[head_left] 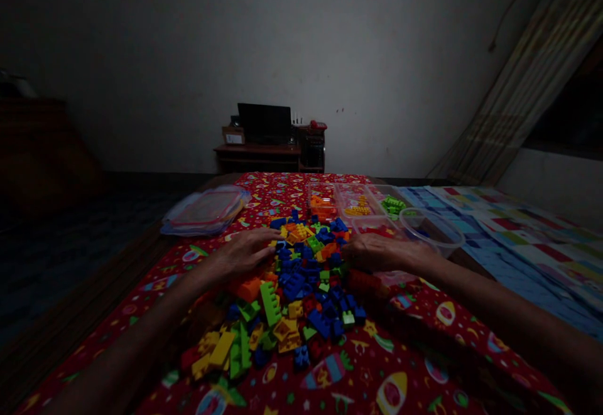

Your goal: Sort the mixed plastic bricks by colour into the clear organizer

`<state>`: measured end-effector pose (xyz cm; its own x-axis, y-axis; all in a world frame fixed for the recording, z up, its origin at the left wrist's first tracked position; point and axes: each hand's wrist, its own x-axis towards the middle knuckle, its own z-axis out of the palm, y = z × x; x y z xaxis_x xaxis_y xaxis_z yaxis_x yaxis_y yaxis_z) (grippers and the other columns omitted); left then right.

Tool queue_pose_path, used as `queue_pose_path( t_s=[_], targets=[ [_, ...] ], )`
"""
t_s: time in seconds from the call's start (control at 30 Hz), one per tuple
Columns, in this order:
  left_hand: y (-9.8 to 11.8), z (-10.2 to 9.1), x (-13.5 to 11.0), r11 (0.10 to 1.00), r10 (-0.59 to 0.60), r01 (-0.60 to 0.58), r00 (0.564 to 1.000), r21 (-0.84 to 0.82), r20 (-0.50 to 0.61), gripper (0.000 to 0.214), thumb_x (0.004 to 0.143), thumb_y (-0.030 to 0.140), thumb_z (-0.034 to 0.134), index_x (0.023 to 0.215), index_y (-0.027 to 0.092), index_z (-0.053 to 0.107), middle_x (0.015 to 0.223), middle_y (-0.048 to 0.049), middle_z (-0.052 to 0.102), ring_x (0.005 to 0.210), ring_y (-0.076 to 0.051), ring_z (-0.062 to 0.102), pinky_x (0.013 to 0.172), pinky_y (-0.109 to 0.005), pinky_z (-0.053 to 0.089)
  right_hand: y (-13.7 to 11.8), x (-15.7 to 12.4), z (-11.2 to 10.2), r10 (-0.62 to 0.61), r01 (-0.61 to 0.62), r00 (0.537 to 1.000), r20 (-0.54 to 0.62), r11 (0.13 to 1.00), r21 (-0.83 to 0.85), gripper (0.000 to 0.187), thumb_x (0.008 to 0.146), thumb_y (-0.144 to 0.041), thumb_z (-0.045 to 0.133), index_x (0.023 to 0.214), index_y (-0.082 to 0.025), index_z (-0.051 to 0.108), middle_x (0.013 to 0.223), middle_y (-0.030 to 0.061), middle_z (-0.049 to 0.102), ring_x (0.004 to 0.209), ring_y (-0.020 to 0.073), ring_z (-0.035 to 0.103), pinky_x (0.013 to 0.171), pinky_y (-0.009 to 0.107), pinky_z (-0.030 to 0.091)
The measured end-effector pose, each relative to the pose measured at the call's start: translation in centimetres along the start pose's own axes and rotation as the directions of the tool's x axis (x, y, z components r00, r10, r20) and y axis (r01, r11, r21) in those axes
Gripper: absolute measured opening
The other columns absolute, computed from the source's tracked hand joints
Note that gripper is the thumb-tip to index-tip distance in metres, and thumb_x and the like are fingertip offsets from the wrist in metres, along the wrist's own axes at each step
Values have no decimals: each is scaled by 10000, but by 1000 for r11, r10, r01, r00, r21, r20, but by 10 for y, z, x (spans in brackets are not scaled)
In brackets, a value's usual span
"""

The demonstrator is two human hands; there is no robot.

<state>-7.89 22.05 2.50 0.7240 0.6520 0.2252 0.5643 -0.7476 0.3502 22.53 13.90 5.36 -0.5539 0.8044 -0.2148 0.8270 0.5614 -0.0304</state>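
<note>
A heap of plastic building bricks (pixel 296 289) in blue, yellow, green, orange and red lies on a red patterned tablecloth (pixel 414 365). My left hand (pixel 245 253) rests flat on the heap's left edge, fingers stretched toward the bricks. My right hand (pixel 377 253) lies at the heap's right edge, palm down, with its fingertips in among the bricks; nothing shows in its grip. Several clear containers (pixel 358 201) behind the heap hold bricks sorted by colour: orange, yellow, green, red.
A round clear bowl (pixel 431 230) stands right of my right hand. A stack of clear lids (pixel 205 211) lies at the far left of the cloth. A patchwork mat (pixel 518 239) is on the right. A desk with a dark screen (pixel 266 132) stands at the wall.
</note>
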Motion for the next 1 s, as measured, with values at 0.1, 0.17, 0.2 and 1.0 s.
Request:
queue_pose_path(
  t_s=[0.1, 0.17, 0.2, 1.0],
  targets=[
    [-4, 2, 1, 1000, 17, -17, 1000, 22, 6, 492, 878, 506, 360, 1163, 222, 644, 1258, -62, 619, 1168, -236, 555, 1021, -371, 407, 0, -2, -4, -42, 56, 996, -82, 983, 172, 163, 805, -102, 499, 857, -155, 644, 750, 22, 623, 584, 86, 459, 506, 202, 319],
    [-7, 3, 1, 999, 16, -17, 1000, 36, 15, 486, 881, 495, 365, 1180, 222, 635, 1274, -61, 609, 1177, -236, 550, 1024, -375, 407, 10, -4, -11, -63, 116, 982, -179, 945, 305, 165, 809, -150, 541, 927, -171, 654, 836, 29, 652, 666, 97, 520, 563, 194, 374],
    [-9, 3, 0, 999, 13, -13, 1000, 43, 19, 482, 882, 488, 370, 1186, 220, 631, 1280, -61, 604, 1182, -237, 547, 1025, -376, 407, 18, -5, -16, -56, 135, 972, -226, 927, 350, 170, 809, -173, 554, 942, -174, 659, 852, 30, 659, 692, 100, 537, 588, 196, 392],
    [-22, 16, -6, 996, -25, 30, 998, 85, -54, 562, 875, 634, 328, 1144, 281, 673, 1297, -48, 593, 1187, -254, 550, 1026, -367, 422, 221, -1, -21, 699, -703, 710, -79, 701, -115, 361, 594, -308, 772, 938, -207, 732, 986, 105, 697, 897, 270, 641, 697, 316, 490]
  ],
)
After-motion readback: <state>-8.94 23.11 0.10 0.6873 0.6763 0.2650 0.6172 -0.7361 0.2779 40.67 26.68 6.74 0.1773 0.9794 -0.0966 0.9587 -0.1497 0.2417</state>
